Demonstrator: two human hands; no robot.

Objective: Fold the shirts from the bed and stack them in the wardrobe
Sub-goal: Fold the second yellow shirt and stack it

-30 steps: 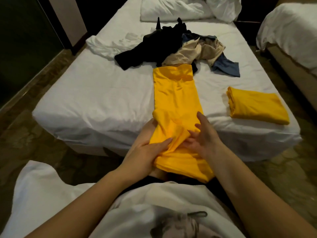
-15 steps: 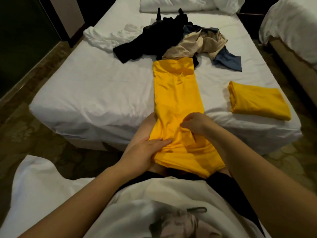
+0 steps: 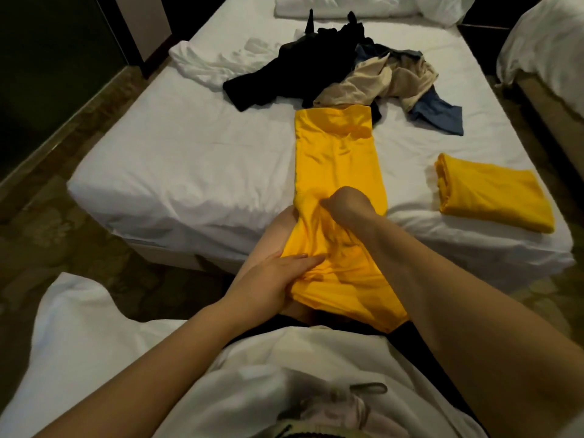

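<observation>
A yellow shirt (image 3: 338, 165), folded into a long narrow strip, runs from the middle of the bed (image 3: 177, 172) over its near edge onto my lap. My left hand (image 3: 278, 273) lies flat on the strip's near left part, thumb tucked under the cloth. My right hand (image 3: 347, 203) is closed on the fabric at the bed's edge, knuckles up. A second yellow shirt (image 3: 493, 194) lies folded at the right near corner. A heap of unfolded clothes sits further back: black (image 3: 303, 67), beige (image 3: 379, 80), blue (image 3: 439, 115).
A crumpled white garment (image 3: 215, 64) lies at the bed's left far side. Pillows (image 3: 347, 4) are at the head. A second bed (image 3: 546, 49) stands to the right across a narrow floor gap. Dark wall and a door (image 3: 145, 23) are at left.
My right hand went from open beside the fabric to closed on it and moved up the strip toward the bed edge. My left hand stayed pressed on the near end.
</observation>
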